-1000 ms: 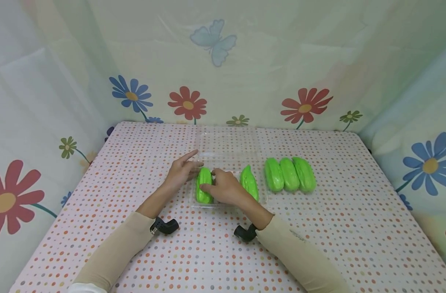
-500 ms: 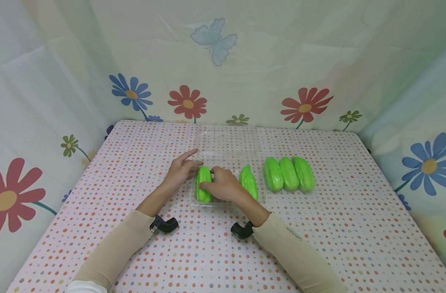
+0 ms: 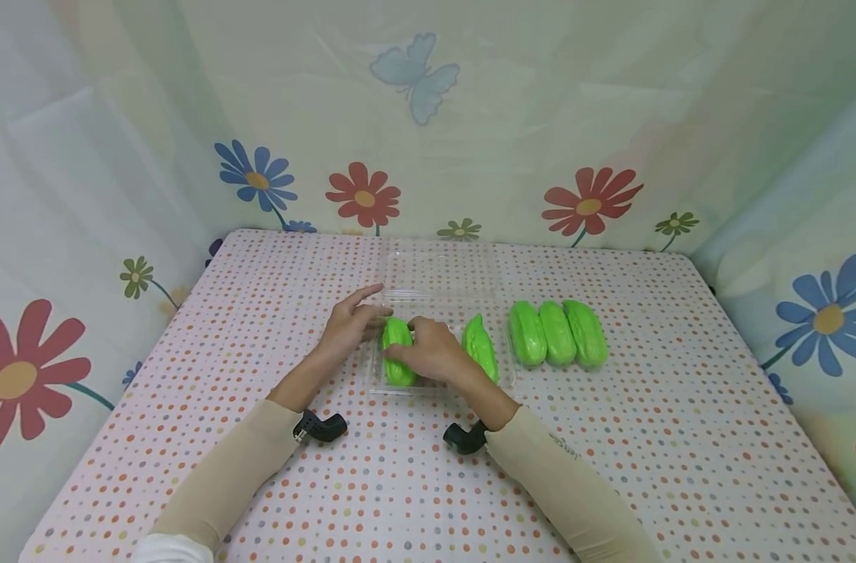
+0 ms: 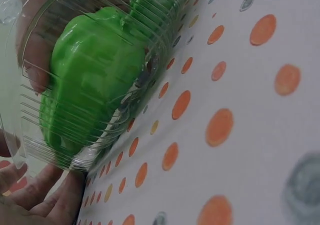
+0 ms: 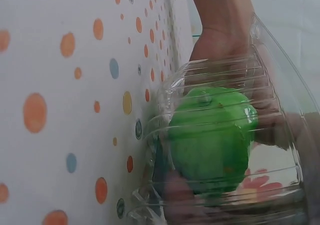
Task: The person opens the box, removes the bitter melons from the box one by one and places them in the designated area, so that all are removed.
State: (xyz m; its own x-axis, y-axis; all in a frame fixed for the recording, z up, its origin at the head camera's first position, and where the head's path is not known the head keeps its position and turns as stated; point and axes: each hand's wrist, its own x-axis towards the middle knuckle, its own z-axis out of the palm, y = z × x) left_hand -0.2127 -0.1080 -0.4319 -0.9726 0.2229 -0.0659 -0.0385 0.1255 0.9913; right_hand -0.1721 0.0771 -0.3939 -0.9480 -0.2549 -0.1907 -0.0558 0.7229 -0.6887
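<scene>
My right hand (image 3: 431, 350) reaches into a clear plastic box (image 3: 410, 392) and grips a bright green, ribbed, elongated toy vegetable (image 3: 399, 374), thumb on its near top and fingers at its far end. This vegetable lies along the box's left side. Seen through the clear wall in the left wrist view, a green vegetable (image 4: 95, 75) has a glossy, lumpy skin. My left hand (image 3: 348, 322), fingers extended, rests by the box's back left corner. A second green vegetable (image 3: 479, 350), with a pointed tip, lies at the box's right side, partly behind my right wrist.
Behind the box lies its opened clear lid (image 3: 442, 270). Three more green vegetables (image 3: 557, 334) stand side by side just right of the box. A dotted cloth (image 3: 371, 485) covers the table, and flowered curtains (image 3: 498, 117) enclose its back and sides.
The gripped vegetable shifts slightly right inside the box, with my right thumb further over it. The left hand stays at the box corner. The other vegetables have not moved.
</scene>
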